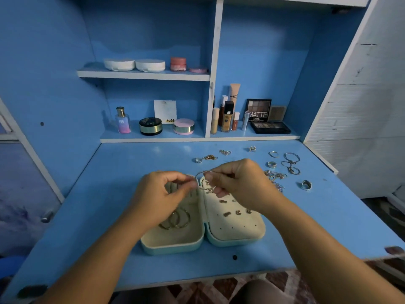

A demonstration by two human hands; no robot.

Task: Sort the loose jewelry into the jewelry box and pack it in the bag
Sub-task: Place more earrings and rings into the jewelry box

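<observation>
Both hands are over the open box in the middle of the blue worktop. They hold one thin silver wire bracelet between them, just above the far end of the box.

The left hand has its fingers curled in. The thumb and first finger pinch the left end of the bracelet. The other fingers are bent loosely under them.

The right hand pinches too. Its fingers are closed tight on the right side of the bracelet, and the lower fingers curl under the small dangly bit at the bottom.

The bracelet makes a little arch from one hand to the other, so its long way runs left to right. Its curved top is up and faces away from the person.

The small pale teal jewelry box with a cream inside lies open and flat, its two halves side by side. Its long way points away from the person. The left half holds some thin gold hoops. The right half has small earrings stuck in its holes.

More loose things lie on the worktop to the right: a wide silver ring, a tangle of thin chains and thin silver hoops.
</observation>
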